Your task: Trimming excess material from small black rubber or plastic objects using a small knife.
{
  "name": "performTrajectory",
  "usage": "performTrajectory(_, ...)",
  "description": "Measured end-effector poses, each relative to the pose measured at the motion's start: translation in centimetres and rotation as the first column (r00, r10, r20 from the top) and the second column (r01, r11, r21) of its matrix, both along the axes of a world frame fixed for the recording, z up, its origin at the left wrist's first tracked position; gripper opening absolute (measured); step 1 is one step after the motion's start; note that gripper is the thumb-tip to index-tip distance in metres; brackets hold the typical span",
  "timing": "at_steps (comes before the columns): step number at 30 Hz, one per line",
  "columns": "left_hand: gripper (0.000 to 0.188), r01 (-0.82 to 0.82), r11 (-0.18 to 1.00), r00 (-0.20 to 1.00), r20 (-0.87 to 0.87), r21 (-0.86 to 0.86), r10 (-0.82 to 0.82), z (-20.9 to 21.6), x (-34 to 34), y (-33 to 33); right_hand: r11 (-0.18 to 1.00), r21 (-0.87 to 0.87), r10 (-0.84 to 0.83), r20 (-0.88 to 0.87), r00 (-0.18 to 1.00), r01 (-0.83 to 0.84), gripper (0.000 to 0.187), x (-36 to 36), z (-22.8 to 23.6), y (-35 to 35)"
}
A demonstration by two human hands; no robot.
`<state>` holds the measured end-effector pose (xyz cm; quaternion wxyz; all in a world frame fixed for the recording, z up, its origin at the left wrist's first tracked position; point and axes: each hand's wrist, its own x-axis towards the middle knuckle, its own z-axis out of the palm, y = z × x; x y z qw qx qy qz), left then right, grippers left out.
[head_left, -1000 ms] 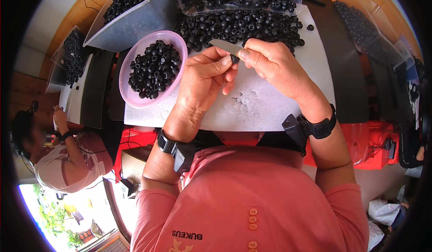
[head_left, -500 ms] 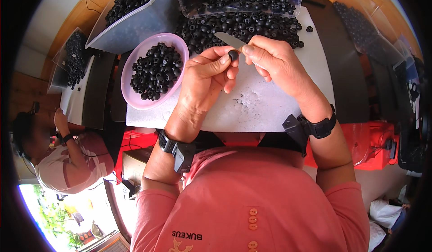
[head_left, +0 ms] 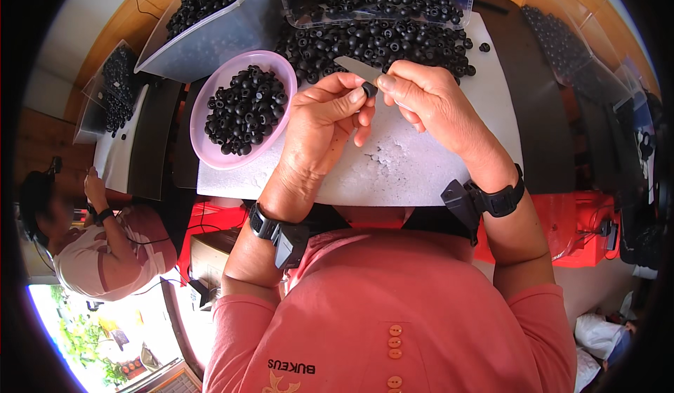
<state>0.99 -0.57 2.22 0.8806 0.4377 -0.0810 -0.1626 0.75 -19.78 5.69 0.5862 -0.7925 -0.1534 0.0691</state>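
Between the thumb and fingers of my left hand (head_left: 319, 112) is a small round black part (head_left: 368, 89). My right hand (head_left: 432, 98) grips a knife (head_left: 357, 66), its blade pointing up and to the left, just above the part. The two hands are close together over the white board (head_left: 428, 175). Left of my left hand stands a pink bowl (head_left: 199, 129) with many similar black parts in it. Beyond my hands lies a spread heap of black parts (head_left: 379, 42), several of them showing a hole.
A clear bin (head_left: 465, 0) of black parts lies tipped at the back, and another bin (head_left: 189, 52) stands at the back left. Dark crumbs (head_left: 386, 158) dot the board. At far left a co-worker (head_left: 105, 252) sits by another table. A red container (head_left: 576, 228) is at right.
The black part has turned slightly in my left fingers. The knife and both hands have shifted a little; the grips stay the same.
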Motion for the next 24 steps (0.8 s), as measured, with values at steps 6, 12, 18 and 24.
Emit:
performTrajectory(6, 0.015, 0.01, 1.0, 1.0, 0.002, 0.002, -0.01, -0.3, 0.2, 0.3, 0.995, -0.084, 0.061, 0.091, 0.994, -0.053, 0.035, -0.2, -0.1, 0.3)
performTrajectory(12, 0.017, -0.004, 0.999, 1.0, -0.015, 0.036, 0.005, 0.3, 0.0, 0.1, 0.988, 0.152, -0.029, 0.058, 0.998, 0.019, 0.029, 0.4, -0.5, 0.4)
performTrajectory(18, 0.014, 0.036, 0.999, 0.999, 0.016, -0.035, -0.035, 0.4, -0.4, -0.2, 0.961, 0.271, -0.035, -0.051, 0.998, 0.047, 0.028, 0.1, -0.4, 0.9)
performTrajectory(24, 0.013, 0.075, 0.996, 0.997, 0.003, -0.047, -0.075, 0.2, -0.2, -0.1, 0.95, 0.312, 0.079, -0.14, 0.987, -0.031, 0.024, -0.2, 0.2, 0.9)
